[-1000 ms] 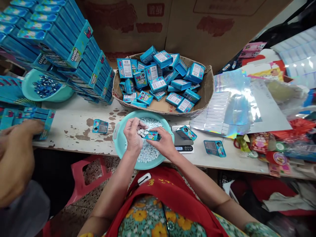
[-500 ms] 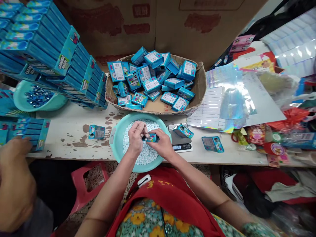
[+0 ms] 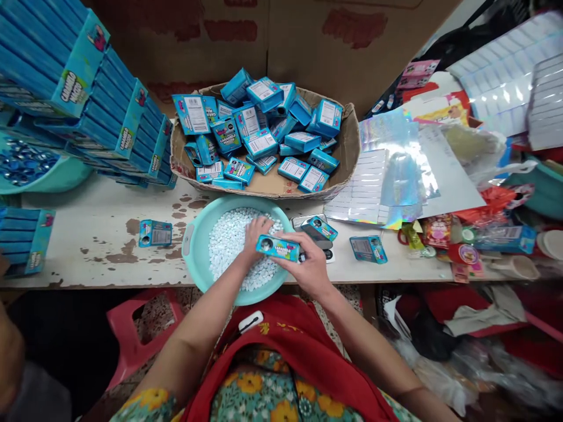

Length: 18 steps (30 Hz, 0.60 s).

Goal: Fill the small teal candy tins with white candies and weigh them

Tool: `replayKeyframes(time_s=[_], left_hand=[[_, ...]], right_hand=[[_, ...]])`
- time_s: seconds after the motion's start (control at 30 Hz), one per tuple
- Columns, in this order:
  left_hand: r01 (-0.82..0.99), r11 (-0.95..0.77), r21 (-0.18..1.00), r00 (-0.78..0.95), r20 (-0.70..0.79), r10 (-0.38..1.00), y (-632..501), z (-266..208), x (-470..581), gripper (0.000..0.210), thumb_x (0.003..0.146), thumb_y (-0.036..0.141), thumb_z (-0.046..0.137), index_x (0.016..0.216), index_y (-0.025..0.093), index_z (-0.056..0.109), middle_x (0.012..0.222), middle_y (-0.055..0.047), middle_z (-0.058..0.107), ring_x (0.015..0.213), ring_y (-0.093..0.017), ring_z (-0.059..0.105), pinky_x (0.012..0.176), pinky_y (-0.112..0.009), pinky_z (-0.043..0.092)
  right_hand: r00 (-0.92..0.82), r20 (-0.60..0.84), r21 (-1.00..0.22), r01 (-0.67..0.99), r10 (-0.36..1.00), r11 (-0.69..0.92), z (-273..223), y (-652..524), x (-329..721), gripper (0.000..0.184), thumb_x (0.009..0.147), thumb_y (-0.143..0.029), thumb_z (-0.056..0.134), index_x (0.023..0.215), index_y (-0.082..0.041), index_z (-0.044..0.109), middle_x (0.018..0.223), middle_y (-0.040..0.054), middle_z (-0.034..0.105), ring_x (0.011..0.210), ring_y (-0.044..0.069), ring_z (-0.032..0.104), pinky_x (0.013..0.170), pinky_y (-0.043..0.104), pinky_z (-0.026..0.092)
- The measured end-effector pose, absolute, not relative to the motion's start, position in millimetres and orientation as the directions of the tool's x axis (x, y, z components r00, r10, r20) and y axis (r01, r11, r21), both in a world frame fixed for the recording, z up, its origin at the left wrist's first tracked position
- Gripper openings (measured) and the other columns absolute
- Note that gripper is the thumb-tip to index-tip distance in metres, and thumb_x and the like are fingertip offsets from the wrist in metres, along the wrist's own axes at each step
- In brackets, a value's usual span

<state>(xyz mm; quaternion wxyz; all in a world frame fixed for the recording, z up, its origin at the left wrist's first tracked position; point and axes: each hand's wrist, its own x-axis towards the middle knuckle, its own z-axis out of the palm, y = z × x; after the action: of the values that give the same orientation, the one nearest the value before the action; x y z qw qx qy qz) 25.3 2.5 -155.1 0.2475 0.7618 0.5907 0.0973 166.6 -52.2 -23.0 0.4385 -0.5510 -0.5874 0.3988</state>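
My right hand (image 3: 310,266) grips a small blue candy box (image 3: 278,248), tilted over the right side of a turquoise bowl (image 3: 192,258). In that bowl lie many small pale candies (image 3: 229,240). My left hand (image 3: 255,235) rests on the candies just behind the box's left end. Its fingers look stretched out over them, though the box hides part of the hand. Right of the bowl, another blue box (image 3: 321,227) lies on a small kitchen scale (image 3: 329,256), whose display is mostly hidden by my right hand.
A torn cardboard tray (image 3: 264,193) full of blue boxes stands behind the bowl. Single boxes lie to the left (image 3: 155,233) and right (image 3: 368,249). Stacked display cartons (image 3: 127,126) rise at left; shiny sheets (image 3: 404,170) cover the right. A co-worker's arm (image 3: 11,351) shows at far left.
My right hand has moved right with the box and tilted it, showing its long side. My left hand has left the box's opening and gone onto the candies. The view has shifted slightly.
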Motion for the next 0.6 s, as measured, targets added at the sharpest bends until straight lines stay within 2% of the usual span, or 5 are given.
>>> replayKeyframes(time_s=[0.1,0.27,0.4,0.5,0.6], left_hand=[[0.864,-0.169,0.474,0.299,-0.214,0.930,-20,-154,11,0.022,0.083,0.037,0.053,0.091,0.019,0.063,0.098,-0.011,0.059,0.098,-0.026,0.052,0.084,-0.036,0.040],[0.683,0.237,0.691,-0.097,-0.236,0.967,-30,-145,-25,0.017,0.080,0.035,0.054,0.075,0.020,0.059,0.079,-0.005,0.060,0.079,-0.020,0.057,0.071,-0.029,0.042],[0.093,0.450,0.888,-0.310,-0.404,0.861,-24,-112,-25,0.030,0.081,0.046,0.051,0.069,0.019,0.051,0.059,0.002,0.050,0.049,-0.011,0.046,0.049,-0.024,0.037],[-0.414,0.310,0.856,-0.292,-0.448,0.845,-22,-77,-17,0.026,0.076,0.044,0.060,0.073,0.019,0.052,0.065,0.002,0.053,0.048,-0.009,0.047,0.046,-0.022,0.037],[-0.538,0.165,0.827,-0.319,-0.380,0.868,-21,-51,-11,0.021,0.076,0.036,0.062,0.073,0.018,0.053,0.071,0.001,0.055,0.057,-0.011,0.055,0.052,-0.023,0.044]], right_hand=[[0.038,0.070,-0.941,0.335,0.997,0.053,-29,-49,163,0.032,0.070,-0.028,0.077,0.099,-0.023,0.064,0.097,0.0041,0.065,0.093,0.020,0.061,0.086,0.036,0.049],[0.024,0.037,-0.923,0.383,0.999,0.025,-42,-48,153,0.031,0.070,-0.028,0.077,0.097,-0.023,0.063,0.095,0.0032,0.064,0.091,0.020,0.061,0.084,0.035,0.048],[-0.041,0.015,-0.903,0.429,0.999,0.031,-55,-50,146,0.032,0.071,-0.027,0.075,0.100,-0.024,0.062,0.097,0.0035,0.064,0.093,0.021,0.061,0.084,0.035,0.048],[-0.099,0.009,-0.874,0.484,0.995,0.056,-63,-49,137,0.032,0.072,-0.025,0.073,0.102,-0.023,0.061,0.099,0.0052,0.063,0.096,0.022,0.060,0.086,0.036,0.048],[-0.182,-0.020,-0.845,0.529,0.983,0.081,-62,-46,126,0.031,0.071,-0.024,0.074,0.100,-0.021,0.062,0.096,0.0063,0.064,0.094,0.024,0.061,0.083,0.037,0.048]])
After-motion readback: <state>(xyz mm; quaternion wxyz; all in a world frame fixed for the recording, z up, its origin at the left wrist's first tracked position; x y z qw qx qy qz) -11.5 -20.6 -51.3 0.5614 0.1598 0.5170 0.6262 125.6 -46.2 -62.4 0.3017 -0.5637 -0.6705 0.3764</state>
